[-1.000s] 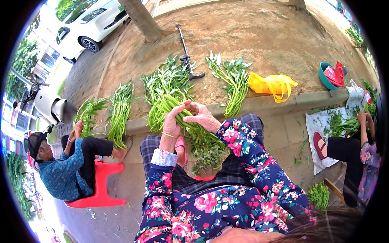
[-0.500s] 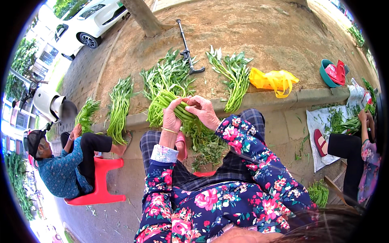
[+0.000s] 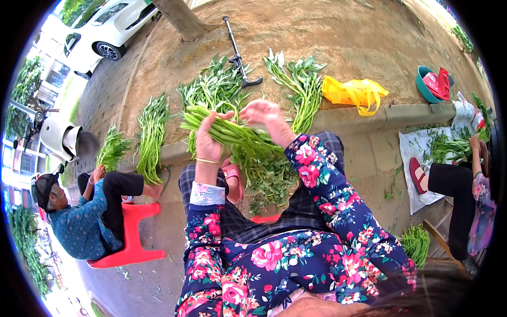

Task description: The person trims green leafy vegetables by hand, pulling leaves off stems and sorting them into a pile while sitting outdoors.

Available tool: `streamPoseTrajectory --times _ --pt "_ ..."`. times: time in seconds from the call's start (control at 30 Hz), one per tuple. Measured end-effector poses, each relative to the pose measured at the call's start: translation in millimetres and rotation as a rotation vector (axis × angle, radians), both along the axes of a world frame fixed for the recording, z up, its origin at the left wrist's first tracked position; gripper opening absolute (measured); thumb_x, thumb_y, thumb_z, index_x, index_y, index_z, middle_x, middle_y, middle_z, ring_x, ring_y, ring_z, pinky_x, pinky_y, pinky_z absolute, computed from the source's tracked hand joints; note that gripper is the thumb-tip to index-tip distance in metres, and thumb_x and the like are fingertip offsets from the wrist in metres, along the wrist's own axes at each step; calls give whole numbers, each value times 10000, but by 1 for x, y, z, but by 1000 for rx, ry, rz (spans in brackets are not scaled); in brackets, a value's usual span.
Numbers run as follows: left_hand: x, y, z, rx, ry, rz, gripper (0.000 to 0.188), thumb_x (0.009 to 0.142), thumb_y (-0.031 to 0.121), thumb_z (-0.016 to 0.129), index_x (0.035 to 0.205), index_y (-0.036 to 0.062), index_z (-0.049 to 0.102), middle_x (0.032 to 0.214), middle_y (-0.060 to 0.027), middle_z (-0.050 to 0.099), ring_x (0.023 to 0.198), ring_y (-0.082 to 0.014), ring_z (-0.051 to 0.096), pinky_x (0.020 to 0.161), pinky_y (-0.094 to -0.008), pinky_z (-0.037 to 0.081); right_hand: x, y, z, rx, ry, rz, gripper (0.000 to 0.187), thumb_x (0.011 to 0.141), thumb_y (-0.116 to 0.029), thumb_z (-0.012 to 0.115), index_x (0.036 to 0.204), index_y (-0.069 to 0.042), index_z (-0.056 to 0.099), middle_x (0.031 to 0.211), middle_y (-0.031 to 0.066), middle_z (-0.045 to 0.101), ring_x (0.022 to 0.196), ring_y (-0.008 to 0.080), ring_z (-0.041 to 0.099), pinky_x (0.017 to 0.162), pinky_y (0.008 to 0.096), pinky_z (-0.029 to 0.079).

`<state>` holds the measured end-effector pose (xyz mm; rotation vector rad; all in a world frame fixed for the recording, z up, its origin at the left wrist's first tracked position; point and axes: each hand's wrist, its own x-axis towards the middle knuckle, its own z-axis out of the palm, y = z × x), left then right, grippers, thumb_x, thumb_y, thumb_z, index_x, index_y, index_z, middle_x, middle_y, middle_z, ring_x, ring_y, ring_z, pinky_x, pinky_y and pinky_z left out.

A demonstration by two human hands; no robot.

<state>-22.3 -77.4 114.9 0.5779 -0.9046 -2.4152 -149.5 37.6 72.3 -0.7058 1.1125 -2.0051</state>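
Observation:
My left hand (image 3: 209,138) is closed around a thick bunch of water spinach (image 3: 232,131), its pale cut stems pointing left and its other end trailing right over my lap. Just beyond the bunch, my right hand (image 3: 266,117) is raised with its fingers apart, slightly blurred, and nothing shows in it. A large pile of water spinach (image 3: 214,87) lies on the dirt beyond my left hand. Beyond my right hand lies a smaller bundle (image 3: 301,95). Loose leaves and trimmings (image 3: 269,182) are heaped on the pavement between my feet.
A stone kerb (image 3: 380,120) crosses ahead. A black walking stick (image 3: 236,55), yellow bag (image 3: 354,95) and teal basin (image 3: 426,87) sit beyond it. To the left, a person (image 3: 79,216) sits on a red stool (image 3: 134,232); another person works by a white sheet (image 3: 417,153) at right.
My right hand has come off the bunch and lifted away. The bunch in my left hand has swung flatter and shifted left, its far end now spreading right.

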Motion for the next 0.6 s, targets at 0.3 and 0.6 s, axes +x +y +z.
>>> streamPoseTrajectory --times 0.3,0.6 --pt "43 -52 17 -6 273 84 88 834 174 569 850 91 544 777 -31 557 789 -202 553 877 -533 401 -40 17 2 9 -303 -163 247 865 -292 545 785 -59 564 738 58 618 623 138 604 541 241 494" --pt "48 -64 11 59 319 74 89 834 175 567 859 94 540 786 -26 552 787 -202 538 862 -526 405 -43 20 -1 -69 -174 -59 139 827 -176 590 783 -45 588 703 51 618 578 106 584 514 216 471"
